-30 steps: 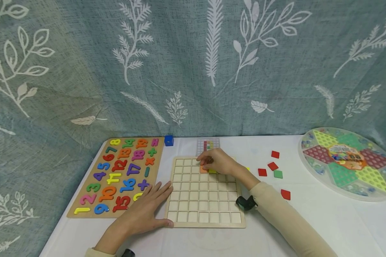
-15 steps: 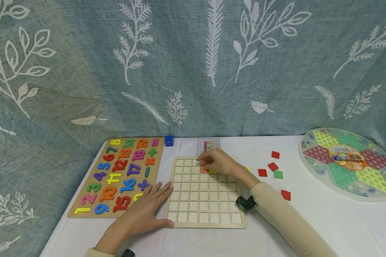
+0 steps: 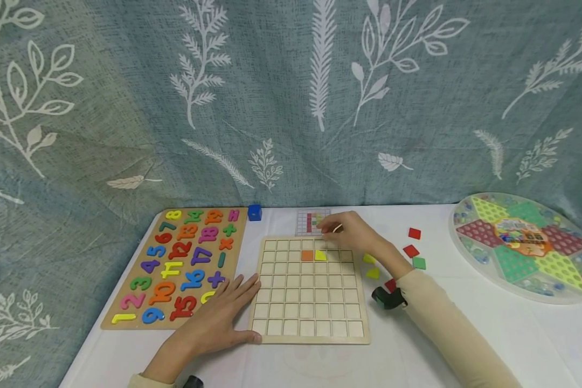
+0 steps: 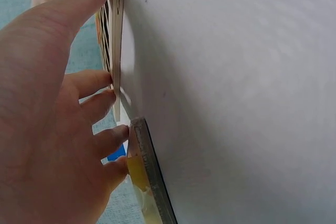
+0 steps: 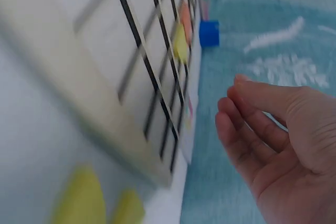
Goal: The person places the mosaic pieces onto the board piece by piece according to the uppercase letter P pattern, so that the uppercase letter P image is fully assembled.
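I have the left hand (image 3: 213, 320) lying flat with fingers straight on the white table (image 3: 465, 334), its fingertips against the left edge of the wooden grid board (image 3: 310, 323) and its thumb at the board's near-left corner; the left wrist view shows the fingers pressed along that edge. My right hand (image 3: 351, 233) hovers over the board's far right corner, fingers loosely bent and holding nothing, as the right wrist view shows an empty palm. On the board, an orange square tile (image 3: 307, 255) sits in a cell of the 2nd row, with a yellow triangle tile (image 3: 320, 255) in the cell just right of it. A small pattern card (image 3: 308, 221) lies just beyond the board, beside the right hand. 2 loose yellow pieces (image 3: 371, 267) lie just right of the board, near red and green tiles (image 3: 412, 250). The number puzzle (image 3: 179, 264) lies left of the board
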A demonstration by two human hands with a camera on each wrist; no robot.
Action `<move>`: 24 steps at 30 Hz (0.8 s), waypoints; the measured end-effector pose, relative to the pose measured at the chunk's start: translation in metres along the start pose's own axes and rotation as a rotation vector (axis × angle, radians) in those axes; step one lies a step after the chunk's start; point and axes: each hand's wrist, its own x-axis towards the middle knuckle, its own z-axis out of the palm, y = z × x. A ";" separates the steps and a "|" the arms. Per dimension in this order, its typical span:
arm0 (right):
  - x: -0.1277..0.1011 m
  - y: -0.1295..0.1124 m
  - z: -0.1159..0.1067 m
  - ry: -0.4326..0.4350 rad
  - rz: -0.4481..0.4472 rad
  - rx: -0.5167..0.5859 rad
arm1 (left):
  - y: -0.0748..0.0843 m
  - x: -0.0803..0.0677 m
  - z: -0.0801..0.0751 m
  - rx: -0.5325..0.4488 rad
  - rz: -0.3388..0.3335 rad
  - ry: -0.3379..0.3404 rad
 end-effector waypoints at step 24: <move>-0.071 0.067 -0.083 0.149 0.216 -0.159 | -0.001 0.000 0.000 0.005 0.005 0.006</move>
